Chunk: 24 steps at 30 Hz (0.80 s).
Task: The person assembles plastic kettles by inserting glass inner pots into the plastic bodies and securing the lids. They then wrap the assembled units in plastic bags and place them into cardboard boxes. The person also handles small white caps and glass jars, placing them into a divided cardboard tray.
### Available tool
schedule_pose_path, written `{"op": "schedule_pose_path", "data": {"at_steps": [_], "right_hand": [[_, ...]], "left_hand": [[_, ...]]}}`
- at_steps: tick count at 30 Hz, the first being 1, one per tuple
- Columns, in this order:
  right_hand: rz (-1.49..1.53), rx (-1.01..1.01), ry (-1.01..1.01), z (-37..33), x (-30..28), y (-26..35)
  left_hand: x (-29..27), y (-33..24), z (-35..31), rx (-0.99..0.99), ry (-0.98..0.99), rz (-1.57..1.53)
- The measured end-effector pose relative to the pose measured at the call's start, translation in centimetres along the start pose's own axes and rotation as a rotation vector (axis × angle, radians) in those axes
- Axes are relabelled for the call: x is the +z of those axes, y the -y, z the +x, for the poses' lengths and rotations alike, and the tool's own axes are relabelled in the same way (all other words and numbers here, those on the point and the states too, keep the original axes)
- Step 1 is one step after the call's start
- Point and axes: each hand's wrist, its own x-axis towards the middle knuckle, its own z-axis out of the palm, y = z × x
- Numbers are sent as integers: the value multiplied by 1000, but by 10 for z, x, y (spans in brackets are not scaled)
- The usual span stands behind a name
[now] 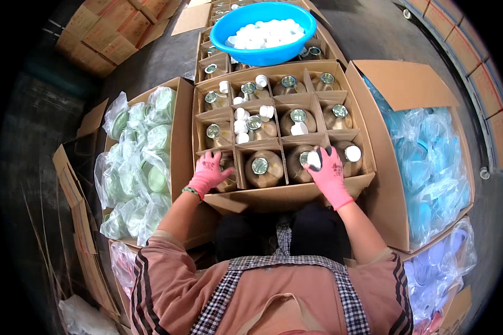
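Observation:
A cardboard box (251, 200) with dividers stands before me, holding several large round clear bottles (264, 174). My right hand (328, 172), in a pink glove, is closed on a white cap (314, 161) beside the mouth of a front-row bottle (298, 171). The bottle to its right bears a white cap (353, 153). My left hand (208, 172), gloved the same way, lies over the front-left compartment with its fingers apart; it partly hides the bottle there. Loose white caps (241, 125) lie among the bottles, several in the middle row. Most visible bottle mouths are uncapped.
A blue basin (262, 56) of white caps sits on another bottle box behind. An open carton of bagged green items (156, 139) stands left, one of bagged blue items (430, 167) right. Bagged purple items (439, 262) are at lower right. Stacked cartons (109, 30) stand far left.

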Motion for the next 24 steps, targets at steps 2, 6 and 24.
{"op": "schedule_pose_path", "data": {"at_steps": [2, 6, 24], "right_hand": [[-146, -209, -69, 18, 7, -9], [-520, -177, 418, 37, 39, -5], [-395, -258, 228, 36, 72, -14]], "left_hand": [[-15, -17, 27, -44, -193, -195], [-23, -60, 80, -1, -132, -49], [-7, -64, 113, -269, -58, 30]]}}
